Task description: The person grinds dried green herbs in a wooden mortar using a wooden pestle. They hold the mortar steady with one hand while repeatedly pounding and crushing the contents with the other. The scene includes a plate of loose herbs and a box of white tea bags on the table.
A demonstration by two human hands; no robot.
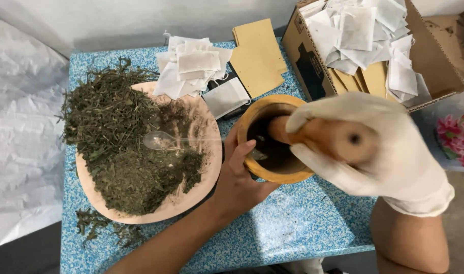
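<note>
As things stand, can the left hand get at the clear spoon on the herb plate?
Probably yes. The left hand grips the wooden mortar beside the plate, and the spoon lies uncovered on the herbs with its handle pointing toward that hand. It would have to release the mortar first.

on the blue speckled table (303,223) a round pink plate (191,200) lies at the left, heaped with dried green herbs (120,147); a clear plastic spoon (161,140) rests on the heap. just right of the plate stands a round wooden mortar (252,167), the bare left hand (237,177) against its near side. the white-gloved right hand (389,152) holds a wooden pestle (323,137) in the mortar. behind the plate lies a pile of white paper sachets (191,68), flat brown envelopes (254,56) to its right. an open cardboard box (303,56) of sachets stands at the far right.
</note>
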